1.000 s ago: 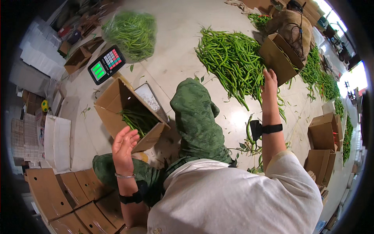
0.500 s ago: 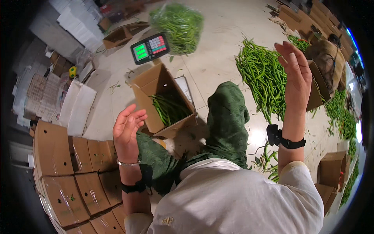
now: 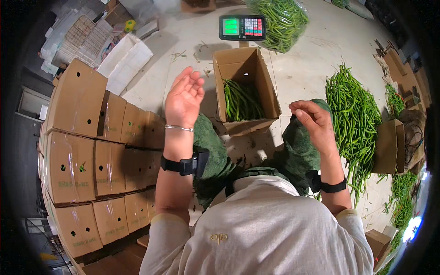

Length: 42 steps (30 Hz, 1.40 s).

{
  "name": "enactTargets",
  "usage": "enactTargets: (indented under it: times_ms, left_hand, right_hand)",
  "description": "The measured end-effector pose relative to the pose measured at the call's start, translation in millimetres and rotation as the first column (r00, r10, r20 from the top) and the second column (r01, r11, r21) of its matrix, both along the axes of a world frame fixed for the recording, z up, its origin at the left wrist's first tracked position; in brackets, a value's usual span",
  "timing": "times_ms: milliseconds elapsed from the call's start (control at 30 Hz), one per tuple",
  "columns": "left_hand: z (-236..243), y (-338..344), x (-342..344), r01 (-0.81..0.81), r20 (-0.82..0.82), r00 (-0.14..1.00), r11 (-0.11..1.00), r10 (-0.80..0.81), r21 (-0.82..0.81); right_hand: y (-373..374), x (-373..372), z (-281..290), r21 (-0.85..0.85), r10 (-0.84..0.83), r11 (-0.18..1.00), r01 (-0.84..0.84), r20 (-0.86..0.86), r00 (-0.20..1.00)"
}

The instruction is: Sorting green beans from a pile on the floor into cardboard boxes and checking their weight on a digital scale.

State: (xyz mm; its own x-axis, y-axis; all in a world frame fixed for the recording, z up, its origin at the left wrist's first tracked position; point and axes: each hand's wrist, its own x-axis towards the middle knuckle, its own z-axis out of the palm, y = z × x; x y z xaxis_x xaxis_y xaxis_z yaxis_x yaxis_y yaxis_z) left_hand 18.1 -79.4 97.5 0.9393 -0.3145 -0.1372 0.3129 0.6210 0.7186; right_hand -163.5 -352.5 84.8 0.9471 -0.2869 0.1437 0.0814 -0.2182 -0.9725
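An open cardboard box (image 3: 270, 98) stands in front of my knees, with long green chili peppers (image 3: 240, 101) lying in its bottom. Behind it rises a scale display (image 3: 242, 28) with a lit green screen and a keypad. My left hand (image 3: 185, 98) is raised just left of the box, palm up, fingers loosely apart and holding nothing. On the box's right, my right hand (image 3: 314, 121) hovers above my knee, thumb and fingers apart with nothing between them. Neither hand touches the box. A large heap of green chili peppers (image 3: 353, 123) lies on the floor to the right.
Stacked taped cardboard boxes (image 3: 73, 167) line the left side. A white foam box (image 3: 126, 62) sits beyond them. A clear bag of green peppers (image 3: 279, 23) stands behind the scale. Another open carton (image 3: 388, 146) and a brown sack (image 3: 414, 137) are at the right.
The view has turned to the right overall, shifting the box and scale rightward in the picture. My right hand has come down and inward toward the box; my left hand stays beside it.
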Motion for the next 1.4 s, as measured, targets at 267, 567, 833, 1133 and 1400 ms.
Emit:
enactTargets:
  times_ms: [267,567,833,1133,1400]
  left_hand:
    - [-16,61,12,-0.351,0.379,0.914,0.753,0.146,0.557]
    - [-36,44,12,-0.035,-0.128,0.991,0.999,0.029,-0.041]
    - [-21,-34,-32,-0.008,0.102,0.995,0.966,-0.019,0.258]
    - [6,-94,-87,0.007,0.604,0.763,0.938,-0.229,0.347]
    - [8,-104,-82,-0.09,0.674,0.734,0.97,-0.089,0.226]
  right_hand:
    - [-32,-1,-19,-0.233,-0.2,0.954,0.187,-0.033,0.979]
    - [-26,8,-55,-0.16,-0.234,0.963,0.215,-0.113,0.966]
    - [77,9,-45,0.404,0.335,0.881,-0.247,-0.164,0.928]
    - [107,20,-18,0.823,0.672,0.317,-0.47,0.155,0.724]
    - [117,11,-21,0.81,0.639,0.303,-0.503,0.219,0.737]
